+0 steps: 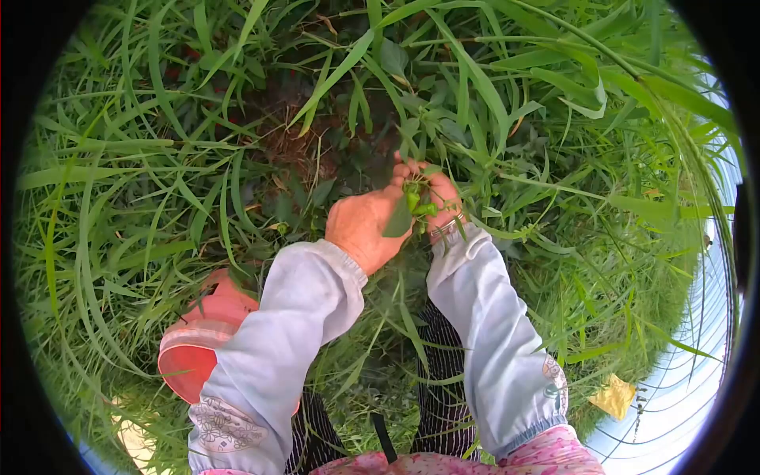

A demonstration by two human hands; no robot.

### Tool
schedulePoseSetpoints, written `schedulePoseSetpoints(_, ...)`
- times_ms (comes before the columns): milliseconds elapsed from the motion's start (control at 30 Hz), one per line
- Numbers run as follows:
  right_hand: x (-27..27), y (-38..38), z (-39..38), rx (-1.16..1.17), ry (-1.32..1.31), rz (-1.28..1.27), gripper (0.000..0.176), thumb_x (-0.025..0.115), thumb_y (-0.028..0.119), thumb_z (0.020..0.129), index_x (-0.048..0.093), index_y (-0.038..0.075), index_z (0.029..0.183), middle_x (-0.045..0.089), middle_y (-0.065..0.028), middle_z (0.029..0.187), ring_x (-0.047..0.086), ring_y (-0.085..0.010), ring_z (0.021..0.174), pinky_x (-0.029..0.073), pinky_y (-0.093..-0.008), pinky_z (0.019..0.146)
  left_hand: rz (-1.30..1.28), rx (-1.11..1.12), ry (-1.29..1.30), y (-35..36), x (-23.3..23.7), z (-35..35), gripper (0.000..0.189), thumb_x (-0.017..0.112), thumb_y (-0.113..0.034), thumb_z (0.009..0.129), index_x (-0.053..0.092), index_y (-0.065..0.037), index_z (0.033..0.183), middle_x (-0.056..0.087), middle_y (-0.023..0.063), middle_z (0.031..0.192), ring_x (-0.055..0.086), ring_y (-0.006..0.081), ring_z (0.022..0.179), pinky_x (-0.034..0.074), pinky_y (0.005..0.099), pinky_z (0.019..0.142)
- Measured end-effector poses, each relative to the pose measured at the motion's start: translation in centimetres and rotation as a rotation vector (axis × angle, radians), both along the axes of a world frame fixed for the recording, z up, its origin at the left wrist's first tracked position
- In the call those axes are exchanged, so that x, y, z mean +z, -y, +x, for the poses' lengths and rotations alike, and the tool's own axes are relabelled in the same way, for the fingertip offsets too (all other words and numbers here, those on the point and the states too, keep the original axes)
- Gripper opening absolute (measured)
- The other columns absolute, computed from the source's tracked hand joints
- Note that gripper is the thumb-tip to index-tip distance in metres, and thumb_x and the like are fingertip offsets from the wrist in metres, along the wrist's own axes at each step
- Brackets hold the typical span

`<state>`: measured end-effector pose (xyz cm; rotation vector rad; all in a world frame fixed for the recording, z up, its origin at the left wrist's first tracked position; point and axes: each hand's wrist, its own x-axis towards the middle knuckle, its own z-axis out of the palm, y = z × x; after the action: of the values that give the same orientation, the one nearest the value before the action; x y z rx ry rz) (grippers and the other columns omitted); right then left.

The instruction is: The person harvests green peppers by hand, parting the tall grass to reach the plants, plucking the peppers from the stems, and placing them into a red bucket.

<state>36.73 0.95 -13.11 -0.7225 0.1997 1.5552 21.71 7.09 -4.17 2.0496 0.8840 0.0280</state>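
Both hands meet at the middle of the view, low among the plants. My left hand (362, 229) is closed at a leafy pepper plant, its fingertips partly hidden behind a broad leaf (400, 217). Against it, my right hand (446, 198) has its fingers curled round a cluster of small green peppers (415, 198) with thin stems and leaves. A ring-like band shows near the right wrist. Light grey sleeve covers run over both forearms.
A red plastic container (207, 336) lies in the grass beside the left forearm. Tall grass (491, 95) arches over from the top and right. Bare soil with dry straw (305, 142) shows beyond the hands. At right are a yellow piece (613, 396) and whitish ribbed sheeting (673, 412).
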Motion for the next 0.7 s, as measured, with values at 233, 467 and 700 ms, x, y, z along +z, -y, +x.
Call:
schedulePoseSetpoints(233, 1.6, -0.4, -2.6, -0.017, 0.158, -0.11, 0.025, 0.061, 0.013, 0.08, 0.057, -0.002, 0.098, 0.058, -0.0083, 0.074, 0.058, -0.0202, 0.065, 0.05, -0.033, 0.061, -0.111, 0.266, 0.156, 2.0, 1.0, -1.4, 0.02, 0.059, -0.021, 0.073, 0.06, -0.002, 0.076, 0.058, 0.0159, 0.061, 0.059, 0.0322, 0.058, 0.045, 0.0373, 0.055)
schedulePoseSetpoints(467, -2.4, 0.5, 1.0, -0.065, -0.137, 0.232, 0.034, 0.054, 0.015, 0.086, 0.048, 0.001, 0.116, 0.055, -0.0009, 0.079, 0.053, -0.0154, 0.072, 0.043, -0.0306, 0.07, -0.411, -0.022, 0.118, 5.9, 4.2, -3.5, 0.019, 0.059, -0.02, 0.072, 0.059, -0.002, 0.078, 0.054, 0.0162, 0.06, 0.054, 0.0319, 0.056, 0.044, 0.0355, 0.056)
schedulePoseSetpoints(700, 2.8, -1.7, -2.9, 0.19, 0.806, -0.278, 0.043, 0.059, 0.029, 0.083, 0.052, 0.001, 0.116, 0.061, -0.0079, 0.099, 0.06, -0.0234, 0.088, 0.047, -0.0343, 0.079, -0.561, -0.138, 0.14, 5.2, 4.7, -4.0, 0.024, 0.057, -0.015, 0.075, 0.057, -0.006, 0.097, 0.059, 0.0102, 0.067, 0.058, 0.0195, 0.061, 0.046, 0.0335, 0.061)
